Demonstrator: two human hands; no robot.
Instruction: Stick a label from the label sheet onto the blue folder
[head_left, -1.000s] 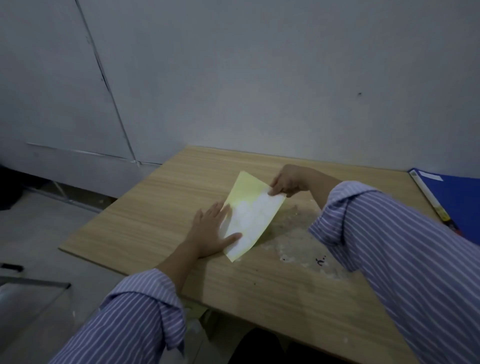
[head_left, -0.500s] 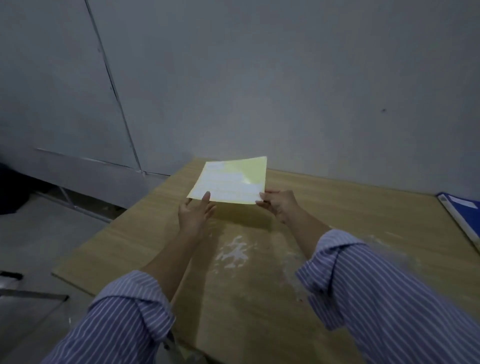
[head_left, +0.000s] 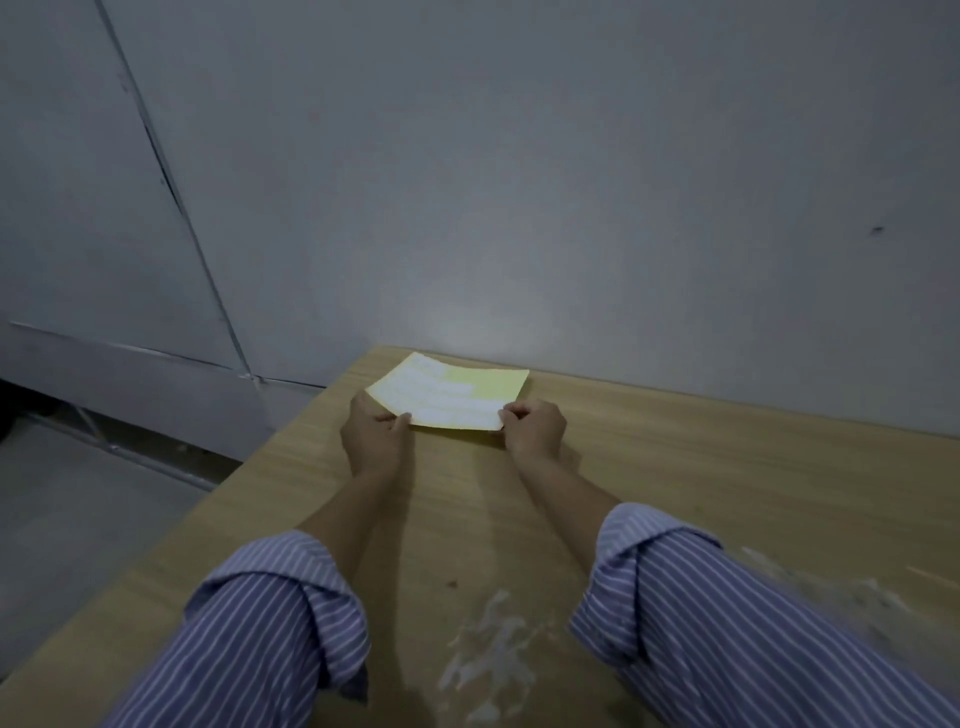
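Note:
The label sheet (head_left: 449, 397) is a pale yellow sheet with white label strips, held low over the far left part of the wooden table (head_left: 701, 478), close to the wall. My left hand (head_left: 375, 436) grips its near left corner. My right hand (head_left: 535, 431) pinches its near right corner. Both arms in striped sleeves are stretched forward. The blue folder is out of view.
A grey wall (head_left: 519, 182) rises right behind the table's far edge. The table's left edge (head_left: 218, 499) drops to a grey floor. White smears (head_left: 493, 654) mark the tabletop near me.
Both hands have carried the sheet forward and down toward the table's far edge. The view turned left, so the blue folder at the right has left the frame.

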